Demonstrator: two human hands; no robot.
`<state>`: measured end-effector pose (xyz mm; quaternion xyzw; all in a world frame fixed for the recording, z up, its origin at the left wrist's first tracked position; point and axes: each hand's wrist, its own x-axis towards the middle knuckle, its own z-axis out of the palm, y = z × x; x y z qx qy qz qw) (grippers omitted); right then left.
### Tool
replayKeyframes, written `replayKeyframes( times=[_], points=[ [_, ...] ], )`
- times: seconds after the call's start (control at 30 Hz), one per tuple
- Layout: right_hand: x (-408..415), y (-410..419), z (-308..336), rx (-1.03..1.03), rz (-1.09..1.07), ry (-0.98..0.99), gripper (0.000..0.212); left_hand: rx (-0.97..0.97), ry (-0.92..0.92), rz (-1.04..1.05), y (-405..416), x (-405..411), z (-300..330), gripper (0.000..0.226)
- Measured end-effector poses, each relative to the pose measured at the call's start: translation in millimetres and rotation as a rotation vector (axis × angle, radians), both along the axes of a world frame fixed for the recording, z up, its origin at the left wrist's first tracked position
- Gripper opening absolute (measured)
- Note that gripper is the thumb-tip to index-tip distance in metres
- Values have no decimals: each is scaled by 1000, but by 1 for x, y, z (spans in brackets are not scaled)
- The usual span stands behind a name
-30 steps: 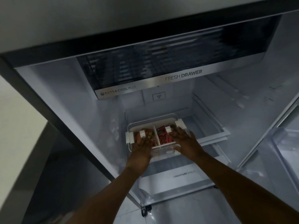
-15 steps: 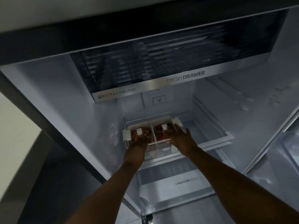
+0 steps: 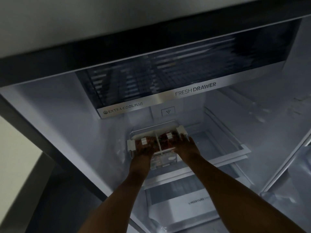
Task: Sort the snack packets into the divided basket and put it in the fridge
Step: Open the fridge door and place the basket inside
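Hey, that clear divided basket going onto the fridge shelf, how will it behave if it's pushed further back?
The divided basket looks like rigid clear plastic, so it should probably slide without flexing. The shelf looks smooth, so it may glide easily. Filled with only small snack packets, it is likely light; both hands should keep it straight.

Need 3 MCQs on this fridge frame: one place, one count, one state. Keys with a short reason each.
1. Where is the divided basket?
A. on the glass shelf under the Fresh Drawer
B. in the door bin
C. on the floor

2. How many compartments of snack packets show?
A. one
B. two
C. four

3. How do the hands stand?
A. both off the basket
B. only the right hand touches
C. left hand and right hand both on the basket

Answers:
1 A: it sits on the shelf below the drawer front.
2 B: one divider splits it.
3 C: each hand is at a near corner.
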<state>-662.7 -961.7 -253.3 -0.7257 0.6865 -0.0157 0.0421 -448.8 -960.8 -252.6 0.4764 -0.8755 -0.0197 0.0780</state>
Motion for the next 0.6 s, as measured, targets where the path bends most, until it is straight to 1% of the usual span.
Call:
replayKeyframes(
  times=[0.07, 0.1, 0.17, 0.2, 0.23, 0.3, 0.33, 0.4, 0.5, 0.6],
  points=[
    [-1, -2, -2, -39, 22, -3, 64, -49, -13, -63, 0, 1, -1, 40],
    [-1, -2, -3, -45, 28, -11, 65, -41, -10, -58, 1, 1, -1, 39],
    [0, 0, -5, -43, 26, -46, 66, 25, 28, 20, 3, 0, 0, 37],
    [1, 2, -5, -39, 14, -81, 68, 72, 92, 93, 4, -1, 0, 36],
    [3, 7, -4, -43, -4, -134, 70, 75, 102, 124, 5, -2, 2, 37],
    [8, 22, -1, -135, -7, -241, 75, 68, 169, 112, 11, -5, 10, 42],
    [11, 30, -2, -192, 8, -266, 75, 34, 196, 92, 16, -7, 14, 44],
    [14, 47, -1, -258, 44, -320, 71, -28, 254, 61, 30, -9, 22, 42],
    [19, 78, 15, -392, 56, -464, 68, -49, 270, 14, 66, -7, 42, 35],
    [26, 108, 41, -527, 48, -481, 65, -33, 314, 5, 99, 0, 67, 36]
  ],
)
